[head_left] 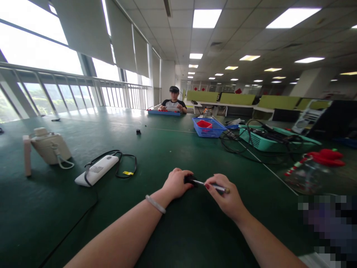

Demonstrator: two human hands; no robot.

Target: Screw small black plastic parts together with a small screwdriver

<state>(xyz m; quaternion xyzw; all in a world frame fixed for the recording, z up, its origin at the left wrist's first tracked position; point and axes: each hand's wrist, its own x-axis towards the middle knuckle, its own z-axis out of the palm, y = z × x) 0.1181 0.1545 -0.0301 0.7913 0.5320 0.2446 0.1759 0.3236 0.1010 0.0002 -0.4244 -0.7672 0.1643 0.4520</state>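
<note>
My left hand point(177, 183), a pale bangle on its wrist, is closed around a small black part point(188, 179) resting at the green tabletop. Most of that part is hidden by the fingers, so its kind does not show. In my right hand point(224, 195) is a slim screwdriver point(220, 188) with a silvery handle and a thin metal shaft. It lies nearly level, and its shaft points left to the black part; whether the tip touches it is hard to make out.
Left stand a beige bottle point(51, 147) and a white power bank point(97, 170) with a black cable. A small black block point(138, 131) lies ahead. Right are a blue basket point(209, 131), a cable-filled teal basket point(251, 140) and a red-lidded jar point(309, 175). Someone point(173, 104) sits at the far end.
</note>
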